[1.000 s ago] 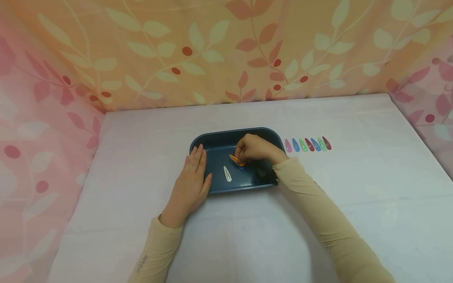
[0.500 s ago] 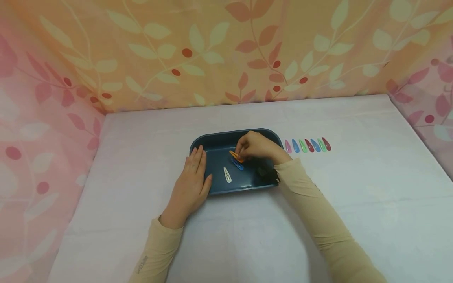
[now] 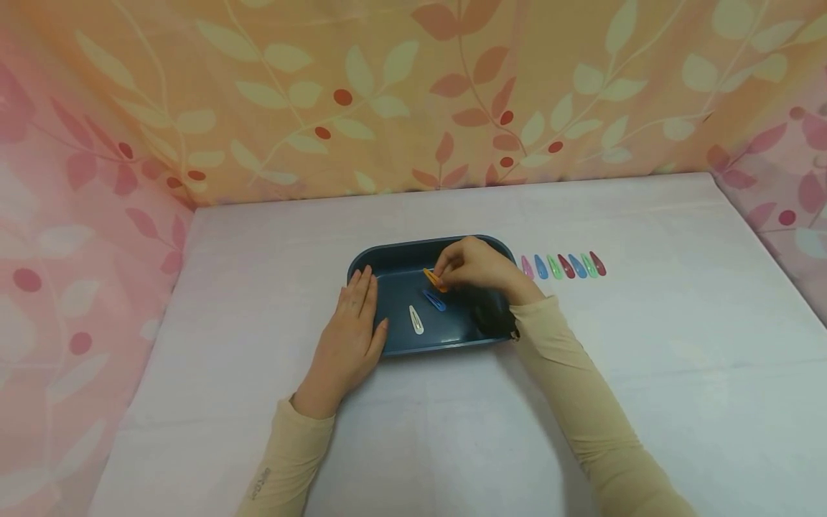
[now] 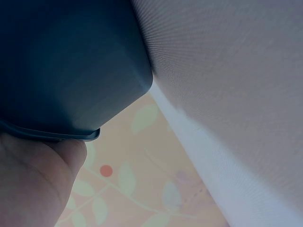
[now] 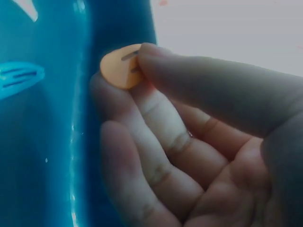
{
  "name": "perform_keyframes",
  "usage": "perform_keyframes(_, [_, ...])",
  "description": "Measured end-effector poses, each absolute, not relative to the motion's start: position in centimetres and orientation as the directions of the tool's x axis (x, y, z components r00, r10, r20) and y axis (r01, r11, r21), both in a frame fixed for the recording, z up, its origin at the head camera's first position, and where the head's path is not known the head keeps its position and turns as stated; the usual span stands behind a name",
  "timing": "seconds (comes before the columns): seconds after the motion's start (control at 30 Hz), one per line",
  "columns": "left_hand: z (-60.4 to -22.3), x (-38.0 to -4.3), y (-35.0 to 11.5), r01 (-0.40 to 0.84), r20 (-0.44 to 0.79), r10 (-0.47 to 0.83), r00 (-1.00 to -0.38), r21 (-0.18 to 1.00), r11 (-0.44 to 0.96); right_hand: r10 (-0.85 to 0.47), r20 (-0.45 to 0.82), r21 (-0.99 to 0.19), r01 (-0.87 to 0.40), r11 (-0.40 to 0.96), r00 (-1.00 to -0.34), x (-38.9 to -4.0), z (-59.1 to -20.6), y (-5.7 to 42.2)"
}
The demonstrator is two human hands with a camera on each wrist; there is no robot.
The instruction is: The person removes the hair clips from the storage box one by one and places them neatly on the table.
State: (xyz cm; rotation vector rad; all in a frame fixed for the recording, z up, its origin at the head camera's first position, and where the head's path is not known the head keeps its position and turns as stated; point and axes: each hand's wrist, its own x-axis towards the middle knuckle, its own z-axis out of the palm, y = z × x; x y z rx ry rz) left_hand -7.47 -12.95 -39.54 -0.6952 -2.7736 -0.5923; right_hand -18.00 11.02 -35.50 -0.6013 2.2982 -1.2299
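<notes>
An orange snap hair clip (image 5: pixel 118 68) is pinched between the thumb and fingers of my right hand (image 3: pixel 477 267), held above the dark blue tray (image 3: pixel 446 346). Below it on the tray floor lies a blue hair clip (image 3: pixel 434 300), with a white hair clip (image 3: pixel 416 320) nearer the front. My left hand (image 3: pixel 349 336) rests with straight fingers along the tray's left rim, thumb toward the front corner. In the left wrist view, part of that hand (image 4: pixel 33 179) touches the rim from outside.
Right of the tray, several hair clips in pink, blue, green and red (image 3: pixel 566 266) lie in a row on the white cloth (image 3: pixel 646 402). A floral curtain (image 3: pixel 413 93) stands behind the table.
My right hand has risen slightly and shifted right with the orange clip, moving it off the blue clip, which now shows fully. The left hand stays put.
</notes>
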Motion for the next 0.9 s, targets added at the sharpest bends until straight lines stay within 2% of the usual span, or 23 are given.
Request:
perform_keyframes(0.3, [-39.6, -7.4, -13.0, 0.491, 0.301, 0.403, -0.864, 0.325, 0.809, -0.540, -0.168, -0.886, -0.114, 0.450, -0.824, -17.3, -35.7, 11.8])
perform_keyframes(0.43, [-39.7, -7.4, -12.9, 0.494, 0.309, 0.404, -0.861, 0.319, 0.809, -0.527, -0.157, -0.938, -0.041, 0.345, -0.835, -17.1, -35.9, 12.5])
perform_keyframes(0.6, [-39.6, -7.4, -12.9, 0.496, 0.313, 0.404, -0.859, 0.321, 0.806, -0.558, -0.137, -0.971, 0.001, 0.237, -0.819, -17.1, -36.0, 13.0])
perform_keyframes(0.9, [-39.5, -7.4, -13.0, 0.495, 0.305, 0.406, -0.861, 0.321, 0.808, -0.541, -0.135, -0.968, -0.006, 0.250, -0.830, -17.0, -35.5, 13.3])
